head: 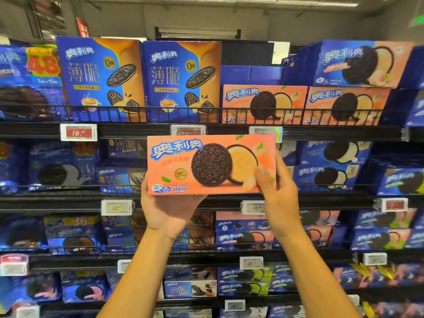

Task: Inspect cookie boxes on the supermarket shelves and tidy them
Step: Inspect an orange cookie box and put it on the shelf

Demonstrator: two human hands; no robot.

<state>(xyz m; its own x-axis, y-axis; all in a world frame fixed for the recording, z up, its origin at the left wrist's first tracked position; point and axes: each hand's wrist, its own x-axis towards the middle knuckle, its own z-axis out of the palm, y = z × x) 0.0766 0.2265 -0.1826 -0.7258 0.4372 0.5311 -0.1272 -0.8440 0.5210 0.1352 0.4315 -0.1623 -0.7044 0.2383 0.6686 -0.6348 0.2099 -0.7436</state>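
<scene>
- Two hands hold one peach-coloured cookie box [211, 165] out in front of the shelves, its printed face turned to the camera and its long side level.
- At the box's lower left corner, the left hand [169, 212] cradles it from below: the palm is under the bottom edge and the fingers go up behind it, out of sight. That grip is wrapped round the box.
- On the other end, the right hand [278, 191] clamps the box with its thumb [263, 177] pressed on the front face, the rest of the fingers hidden behind.
- Held this way, the box hangs in the air in front of the second shelf's stock, just below the top shelf's price rail [142, 129] and touching no shelf.
- Matching peach boxes [305, 105] stand in a row on the top shelf behind a wire guard, with one more [358, 64] lying on top of them at a slight slant.
- Left of them, two tall blue-and-orange boxes [142, 80] stand upright and flush.
- My reading is that this is the inspection step for this one box; the front shows no dent or tear.
- Left to do, as I judge it: return the box to its matching row above, probably straighten the slanted one, and then check the lower shelves, where the blue boxes [330, 166] are too blurred to tell whether they need tidying.
</scene>
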